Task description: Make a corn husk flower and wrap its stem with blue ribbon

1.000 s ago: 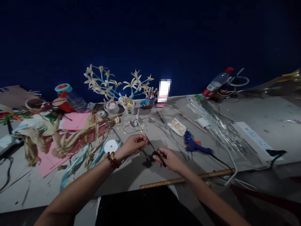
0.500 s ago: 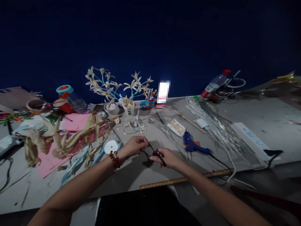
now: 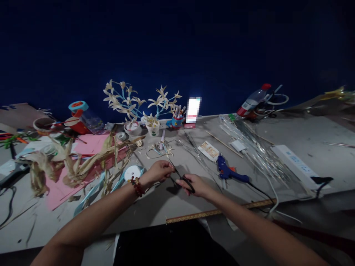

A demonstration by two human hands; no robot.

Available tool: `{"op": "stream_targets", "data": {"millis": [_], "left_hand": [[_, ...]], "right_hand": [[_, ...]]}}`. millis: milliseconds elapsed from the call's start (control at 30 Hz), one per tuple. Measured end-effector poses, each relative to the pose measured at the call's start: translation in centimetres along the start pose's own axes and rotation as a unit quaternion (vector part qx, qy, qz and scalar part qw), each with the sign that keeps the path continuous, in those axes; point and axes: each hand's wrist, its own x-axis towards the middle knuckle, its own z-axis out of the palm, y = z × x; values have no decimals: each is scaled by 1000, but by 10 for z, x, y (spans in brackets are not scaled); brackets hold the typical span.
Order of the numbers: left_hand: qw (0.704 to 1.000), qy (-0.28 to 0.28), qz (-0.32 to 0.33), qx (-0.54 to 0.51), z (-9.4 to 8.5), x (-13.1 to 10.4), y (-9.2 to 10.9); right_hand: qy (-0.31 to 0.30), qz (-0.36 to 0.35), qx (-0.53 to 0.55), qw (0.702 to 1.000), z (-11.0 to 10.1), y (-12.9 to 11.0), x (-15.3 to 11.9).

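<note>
Black scissors (image 3: 188,183) are gripped in my right hand (image 3: 197,185), fingers through the handles, blades pointing up and left toward my other hand. My left hand (image 3: 160,171), with a beaded bracelet at the wrist, is pinched closed beside the blades; what it holds is too small to make out. Just beyond it, pale flower pieces (image 3: 163,148) lie on the grey table (image 3: 149,210). A white ribbon spool (image 3: 132,173) sits left of my left wrist. A blue glue gun (image 3: 229,170) lies to the right of my right hand.
Dried husks (image 3: 74,170) and pink paper (image 3: 59,192) cover the left side. Potted husk flowers (image 3: 153,127), a lit phone (image 3: 193,109) and a bottle (image 3: 253,101) line the back. Wires (image 3: 260,155) and a power strip (image 3: 295,164) lie right; a patterned stick (image 3: 194,215) runs along the front edge.
The scissors' handles have drawn closer together and my right fingers have closed. My left hand stays nearly in place. The whole view has shifted slightly.
</note>
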Motion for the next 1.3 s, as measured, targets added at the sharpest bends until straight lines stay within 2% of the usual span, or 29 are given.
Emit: {"op": "stream_targets", "data": {"millis": [333, 800, 1067, 1300], "left_hand": [[1000, -6, -7, -8, 2, 1, 4], [999, -37, -4, -29, -1, -5, 8], [998, -42, -2, -36, 0, -4, 9], [999, -21, -1, -29, 4, -2, 5]], "right_hand": [[8, -1, -1, 1000, 0, 0, 3], [-47, 5, 16, 999, -8, -6, -4], [-22, 2, 6, 1000, -8, -7, -6], [8, -7, -8, 1000, -6, 1, -4]]}}
